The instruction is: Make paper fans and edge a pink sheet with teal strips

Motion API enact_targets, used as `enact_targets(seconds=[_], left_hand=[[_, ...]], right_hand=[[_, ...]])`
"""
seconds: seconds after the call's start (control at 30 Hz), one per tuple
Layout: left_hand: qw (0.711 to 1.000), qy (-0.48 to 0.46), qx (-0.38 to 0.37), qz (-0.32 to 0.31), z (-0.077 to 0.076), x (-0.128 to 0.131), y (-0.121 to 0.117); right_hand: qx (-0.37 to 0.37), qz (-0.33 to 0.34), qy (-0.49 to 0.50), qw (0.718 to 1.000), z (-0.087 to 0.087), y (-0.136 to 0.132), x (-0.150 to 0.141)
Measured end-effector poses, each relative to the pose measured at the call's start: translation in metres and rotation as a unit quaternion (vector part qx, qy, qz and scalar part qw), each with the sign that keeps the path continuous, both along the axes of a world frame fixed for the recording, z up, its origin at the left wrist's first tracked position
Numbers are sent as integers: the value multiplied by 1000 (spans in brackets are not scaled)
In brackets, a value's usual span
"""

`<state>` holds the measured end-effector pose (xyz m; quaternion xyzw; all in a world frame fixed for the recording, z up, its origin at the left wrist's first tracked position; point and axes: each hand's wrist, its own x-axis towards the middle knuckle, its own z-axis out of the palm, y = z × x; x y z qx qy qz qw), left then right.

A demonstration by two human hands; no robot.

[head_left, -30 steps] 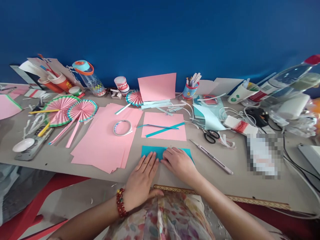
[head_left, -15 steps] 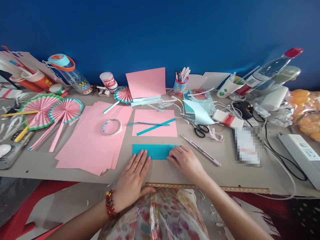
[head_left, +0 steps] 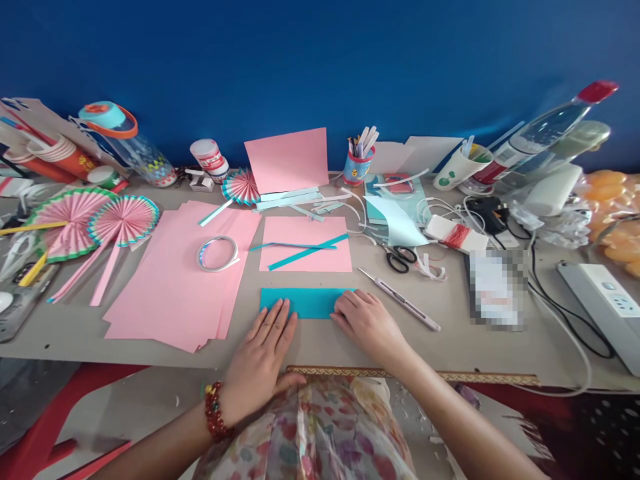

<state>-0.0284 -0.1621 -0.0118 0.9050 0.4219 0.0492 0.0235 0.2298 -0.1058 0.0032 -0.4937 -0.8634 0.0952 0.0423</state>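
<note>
A rectangular strip of blue paper [head_left: 313,303] lies flat on the desk in front of me. My left hand [head_left: 265,340] rests palm down with its fingers stretched out, the fingertips on the paper's lower left part. At the right end, my right hand [head_left: 367,323] has its fingers curled together on the paper's edge; the fingertips are partly hidden. Just beyond is a small pink sheet [head_left: 280,260] with two thin blue strips [head_left: 307,253] across it. A slim craft knife [head_left: 400,299] lies to the right of my right hand.
Pink sheets [head_left: 160,287] carry a tape roll [head_left: 217,253] on the left, beside folded paper fans [head_left: 123,220]. Black-handled scissors [head_left: 399,258] and a string card [head_left: 456,233] lie right. A patterned strip [head_left: 415,375] runs along the front edge; a power strip [head_left: 600,300] stands far right.
The view has shifted slightly, so most things sit a little further left. Both hands stay on the blue paper in nearly the same pose.
</note>
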Motion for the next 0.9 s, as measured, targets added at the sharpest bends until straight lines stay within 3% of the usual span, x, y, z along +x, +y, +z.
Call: enact_targets(seconds=[0.47, 0.57, 0.67, 0.73, 0.9], left_hand=[[1000, -2, -2, 6, 6, 4, -3], [1000, -8, 7, 16, 12, 11, -2], [1000, -9, 9, -13, 16, 26, 3], [999, -12, 1, -40, 15, 36, 9], [1000, -10, -14, -25, 4, 45, 18]], right_hand=[[6, -4, 18, 1000, 0, 2, 1], [-1, -3, 13, 1000, -1, 2, 1], [-2, -3, 10, 1000, -1, 2, -1], [2, -3, 13, 1000, 0, 1, -2], [-9, 2, 60, 998, 4, -2, 11]])
